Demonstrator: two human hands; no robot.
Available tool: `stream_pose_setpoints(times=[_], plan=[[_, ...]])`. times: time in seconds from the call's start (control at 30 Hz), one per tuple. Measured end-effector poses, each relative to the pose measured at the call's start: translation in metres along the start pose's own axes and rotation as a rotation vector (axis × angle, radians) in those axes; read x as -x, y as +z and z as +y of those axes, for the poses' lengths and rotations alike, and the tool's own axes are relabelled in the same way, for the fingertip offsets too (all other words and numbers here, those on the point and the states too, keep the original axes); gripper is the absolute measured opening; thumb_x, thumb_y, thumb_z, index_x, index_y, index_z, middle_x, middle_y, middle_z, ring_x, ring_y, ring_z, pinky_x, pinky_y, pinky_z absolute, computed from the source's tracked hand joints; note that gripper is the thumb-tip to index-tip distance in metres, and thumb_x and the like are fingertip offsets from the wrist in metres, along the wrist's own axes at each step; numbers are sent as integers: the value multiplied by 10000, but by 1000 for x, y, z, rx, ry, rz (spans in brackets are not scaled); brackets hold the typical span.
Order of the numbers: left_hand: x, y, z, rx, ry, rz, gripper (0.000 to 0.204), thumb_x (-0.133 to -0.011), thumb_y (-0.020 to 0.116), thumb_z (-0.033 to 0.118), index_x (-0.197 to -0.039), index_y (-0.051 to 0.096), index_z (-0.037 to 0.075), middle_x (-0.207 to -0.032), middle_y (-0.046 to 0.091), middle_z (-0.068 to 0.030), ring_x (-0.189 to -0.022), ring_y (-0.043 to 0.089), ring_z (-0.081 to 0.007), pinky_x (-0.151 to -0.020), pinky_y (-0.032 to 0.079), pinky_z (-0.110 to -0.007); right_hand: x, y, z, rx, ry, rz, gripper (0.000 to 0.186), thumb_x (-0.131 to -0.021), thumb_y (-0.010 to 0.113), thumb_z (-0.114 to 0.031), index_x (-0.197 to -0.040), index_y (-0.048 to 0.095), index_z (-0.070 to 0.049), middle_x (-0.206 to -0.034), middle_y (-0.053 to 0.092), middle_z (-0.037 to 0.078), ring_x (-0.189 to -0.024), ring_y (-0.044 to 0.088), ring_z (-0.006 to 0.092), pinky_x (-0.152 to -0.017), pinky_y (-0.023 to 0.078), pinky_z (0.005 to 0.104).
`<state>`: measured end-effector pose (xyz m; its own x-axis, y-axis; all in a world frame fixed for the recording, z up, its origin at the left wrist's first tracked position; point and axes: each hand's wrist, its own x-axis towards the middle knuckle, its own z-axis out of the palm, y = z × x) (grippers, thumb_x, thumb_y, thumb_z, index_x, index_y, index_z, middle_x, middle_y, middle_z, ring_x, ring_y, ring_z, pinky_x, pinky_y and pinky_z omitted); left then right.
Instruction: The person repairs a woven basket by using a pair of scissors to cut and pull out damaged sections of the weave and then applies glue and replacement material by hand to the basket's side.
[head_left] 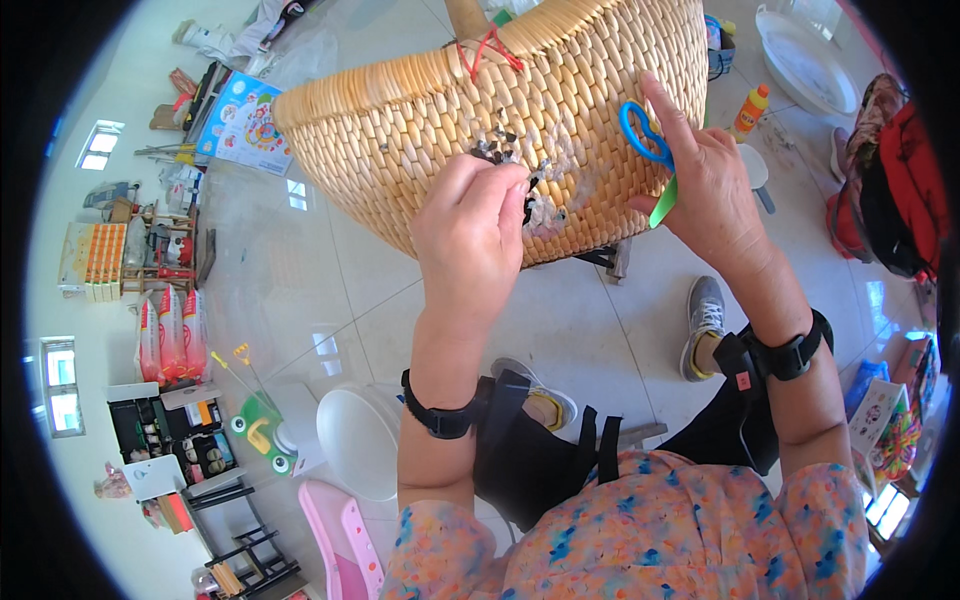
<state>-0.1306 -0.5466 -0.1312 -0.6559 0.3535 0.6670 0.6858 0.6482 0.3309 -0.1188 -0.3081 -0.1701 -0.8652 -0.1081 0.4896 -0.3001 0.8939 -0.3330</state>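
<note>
A large woven straw basket [560,110] fills the upper middle, with a red cord [490,52] tied at its rim. Clear and black shiny bits [545,205] cluster on its side. Against this cluster, my left hand [470,215] pinches with thumb and fingertips; what lies between them is too small to make out, perhaps some of the bits. My right hand [715,185] holds scissors [662,152] with a blue loop and a green part, its index finger stretched up along the basket's right side. Part of the scissors is hidden by the hand.
An orange bottle [750,108] and a white basin [810,60] stand at the far right on the tiled floor. Left of my legs are a white bucket [360,440] and a pink plastic tub [340,540]. A red bag [900,180] sits at the right.
</note>
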Motion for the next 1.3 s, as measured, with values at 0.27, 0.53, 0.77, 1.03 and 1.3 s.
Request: stream_pose_setpoints(times=[0.27,0.53,0.77,1.03,1.3], plan=[[2,0,0,35,-5,-46,118,-836,671,-54,-939,702,-7,-826,619,-92,-674,610,-181,-610,489,-278,0,0,-1,-58,-8,7,1254,-516,925,-114,-1552,222,-163,-890,681,125,-865,653,329,-876,469,443],[2,-3,1,22,-14,-22,108,-833,682,-39,-932,707,-2,-820,617,-91,-671,607,-189,-610,482,-288,-1,0,0,-24,8,-1,1262,-515,927,-114,-1555,215,-185,-877,676,120,-868,654,325,-893,468,451],[6,-5,-6,4,35,-10,92,-843,686,-27,-930,708,-7,-826,624,-88,-673,608,-181,-600,477,-282,0,-1,-2,-20,30,-47,1253,-524,926,-119,-1554,214,-181,-877,676,129,-869,653,334,-902,466,457],[6,1,-4,14,41,3,128,-840,682,-43,-956,714,-3,-811,618,-79,-668,602,-159,-598,473,-270,0,1,1,-17,-6,16,1249,-524,922,-115,-1553,217,-179,-814,653,118,-831,648,332,-880,465,448],[6,-7,-4,32,-46,2,112,-838,684,-35,-940,714,3,-815,616,-75,-669,605,-157,-597,473,-261,0,-1,0,-52,5,0,1245,-533,920,-110,-1555,211,-167,-787,638,113,-833,642,333,-877,462,445]])
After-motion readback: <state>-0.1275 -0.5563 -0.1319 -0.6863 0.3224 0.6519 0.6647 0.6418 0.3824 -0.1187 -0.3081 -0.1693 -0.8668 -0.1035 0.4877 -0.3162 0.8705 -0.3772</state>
